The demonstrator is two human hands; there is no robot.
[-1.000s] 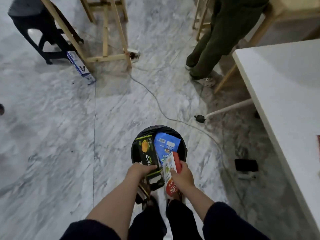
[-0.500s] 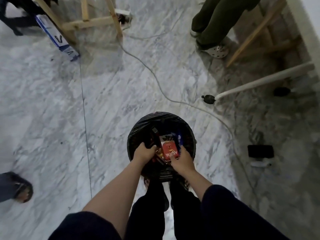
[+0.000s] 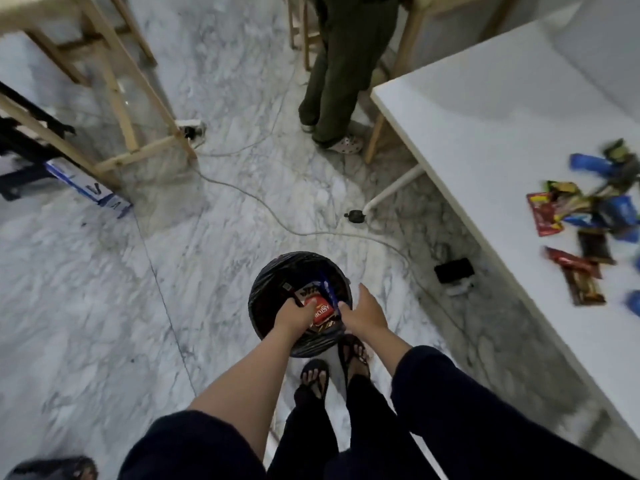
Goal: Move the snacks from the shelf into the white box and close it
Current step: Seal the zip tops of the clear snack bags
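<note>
Head view looks down at a round bin lined with a black bag on the marble floor. Inside lie snack packs, a red Astor pack on top. Left hand reaches into the bin, fingers curled down among the packs; what it clamps I cannot tell. Right hand rests at the rim, fingers loosely apart. More snacks lie scattered on the white surface to the right.
</note>
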